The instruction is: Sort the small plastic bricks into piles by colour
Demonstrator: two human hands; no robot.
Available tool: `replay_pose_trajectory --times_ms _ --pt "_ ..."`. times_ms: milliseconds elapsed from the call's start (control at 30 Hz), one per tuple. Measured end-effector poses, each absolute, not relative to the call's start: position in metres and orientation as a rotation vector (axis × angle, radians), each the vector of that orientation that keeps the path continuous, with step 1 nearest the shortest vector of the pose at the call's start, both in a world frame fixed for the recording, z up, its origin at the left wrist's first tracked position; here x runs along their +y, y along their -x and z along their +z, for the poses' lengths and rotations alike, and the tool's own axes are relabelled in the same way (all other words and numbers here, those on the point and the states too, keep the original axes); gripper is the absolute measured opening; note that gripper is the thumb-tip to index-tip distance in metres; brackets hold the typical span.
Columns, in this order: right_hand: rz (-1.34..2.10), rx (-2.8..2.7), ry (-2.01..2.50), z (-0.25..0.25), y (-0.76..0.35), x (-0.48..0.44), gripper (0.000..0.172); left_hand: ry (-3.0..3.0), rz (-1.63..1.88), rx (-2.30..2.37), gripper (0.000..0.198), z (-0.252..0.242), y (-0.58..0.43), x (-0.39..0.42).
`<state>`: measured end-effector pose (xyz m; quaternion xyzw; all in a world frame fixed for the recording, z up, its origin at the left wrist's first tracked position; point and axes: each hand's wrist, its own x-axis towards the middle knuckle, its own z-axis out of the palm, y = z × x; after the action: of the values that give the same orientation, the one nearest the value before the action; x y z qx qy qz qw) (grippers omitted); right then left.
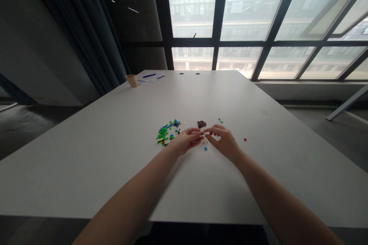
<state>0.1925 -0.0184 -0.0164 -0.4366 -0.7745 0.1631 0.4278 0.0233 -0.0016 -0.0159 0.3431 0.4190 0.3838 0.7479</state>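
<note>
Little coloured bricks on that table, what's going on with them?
A person is working bare-handed at a white table. The left hand and right hand meet fingertip to fingertip; anything pinched between them is too small to make out. A pile of green and blue bricks lies beside the left hand, a brown cluster just beyond both hands, a red piece off to the right.

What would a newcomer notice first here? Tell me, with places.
The two bare hands, left hand and right hand, meet fingertip to fingertip mid-table. Just left of them lies a bright pile of tiny bricks, mostly green and blue, on the white table. Behind, a wall of large windows fills the background.
</note>
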Motion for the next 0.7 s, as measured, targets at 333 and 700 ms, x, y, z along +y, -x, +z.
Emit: replay_pose_trajectory --times_ms 333,700 --pt "0.397 -1.973 1.016 -0.018 -0.189 -0.019 0.01 -0.886 0.747 0.913 0.042 -0.021 -0.022 -0.003" --pt "0.338 -1.896 1.531 -0.041 -0.219 0.007 0.017 -2.167 0.765 1.773 0.027 -0.024 0.002 0.015"
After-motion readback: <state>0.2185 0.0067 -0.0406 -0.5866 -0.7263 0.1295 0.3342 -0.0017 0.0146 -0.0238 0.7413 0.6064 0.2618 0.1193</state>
